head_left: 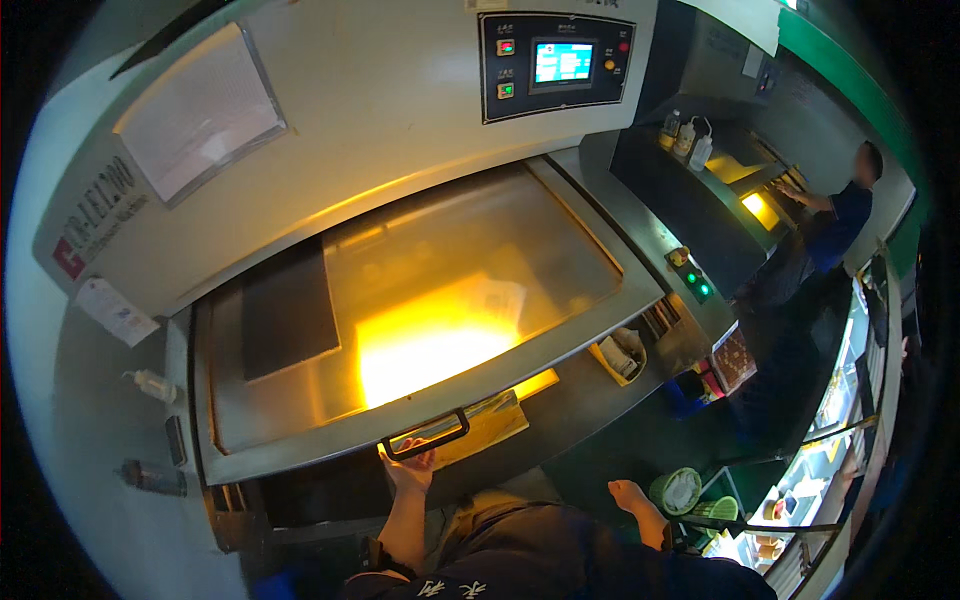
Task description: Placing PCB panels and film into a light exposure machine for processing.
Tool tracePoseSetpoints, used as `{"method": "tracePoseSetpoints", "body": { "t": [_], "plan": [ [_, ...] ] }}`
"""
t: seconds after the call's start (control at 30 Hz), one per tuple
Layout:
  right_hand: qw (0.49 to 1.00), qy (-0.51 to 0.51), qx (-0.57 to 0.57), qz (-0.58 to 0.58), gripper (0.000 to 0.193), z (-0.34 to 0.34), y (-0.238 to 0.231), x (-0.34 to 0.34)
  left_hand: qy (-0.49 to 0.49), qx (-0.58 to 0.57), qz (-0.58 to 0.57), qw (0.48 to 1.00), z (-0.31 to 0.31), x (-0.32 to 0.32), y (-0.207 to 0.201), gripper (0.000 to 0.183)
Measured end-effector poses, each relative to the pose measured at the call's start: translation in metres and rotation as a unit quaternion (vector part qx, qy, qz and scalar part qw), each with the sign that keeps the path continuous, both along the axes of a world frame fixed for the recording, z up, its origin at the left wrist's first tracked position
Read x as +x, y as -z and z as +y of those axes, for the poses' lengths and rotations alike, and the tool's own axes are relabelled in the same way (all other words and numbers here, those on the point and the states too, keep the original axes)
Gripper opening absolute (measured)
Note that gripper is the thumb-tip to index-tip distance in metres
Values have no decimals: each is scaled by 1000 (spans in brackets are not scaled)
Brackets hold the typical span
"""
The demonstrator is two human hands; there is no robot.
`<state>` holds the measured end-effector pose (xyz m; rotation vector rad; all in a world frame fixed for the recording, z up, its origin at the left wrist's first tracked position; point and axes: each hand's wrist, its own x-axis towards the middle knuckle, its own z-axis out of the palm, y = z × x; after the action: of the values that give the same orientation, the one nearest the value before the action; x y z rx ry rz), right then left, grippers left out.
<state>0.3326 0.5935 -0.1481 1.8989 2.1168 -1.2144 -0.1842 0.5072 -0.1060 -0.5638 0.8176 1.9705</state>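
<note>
My left hand (408, 465) is at the black handle (428, 437) on the front edge of a wide metal-framed drawer (590, 318), its fingers curled around the bar from below. The drawer has a shiny, glass-like top (440, 270) that reflects a bright yellow glow at the front. A dark rectangular sheet (290, 310) shows at its left part. My right hand (628, 495) hangs in the air away from the machine, fingers curled in, with nothing visible in it. Just below the handle a yellow-lit reflective surface (490, 428) shows under the drawer.
Above rises a pale machine housing (380, 110) with a control panel and lit screen (563, 63). A squeeze bottle (155, 387) stands at the left. Green baskets (681, 490) sit by my right hand. At the far right, a person (840, 215) works at another machine.
</note>
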Motion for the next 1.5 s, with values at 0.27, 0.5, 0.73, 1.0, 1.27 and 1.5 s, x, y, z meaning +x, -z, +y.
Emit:
{"method": "tracePoseSetpoints", "body": {
  "t": [0.27,0.5,0.73,1.0,1.27,1.5],
  "plan": [
    [978,-111,-171,-42,64,-35,36,62,-178,19,-74,981,-75,91,-48,75],
    [932,-234,-252,-117,51,-63,98,123,-190,148,-6,971,-113,140,-188,71],
    [888,-445,55,-100,39,-53,189,149,-80,325,179,925,-92,118,-310,62],
    [975,-54,-134,170,49,-22,-14,-54,37,367,345,863,-82,67,-390,78],
    [930,-227,-46,285,44,-29,-160,-369,447,122,697,548,-81,-147,-313,93],
    [914,-288,284,18,80,-63,-104,-554,413,-508,694,298,-197,-293,-84,103]
  ]
}}
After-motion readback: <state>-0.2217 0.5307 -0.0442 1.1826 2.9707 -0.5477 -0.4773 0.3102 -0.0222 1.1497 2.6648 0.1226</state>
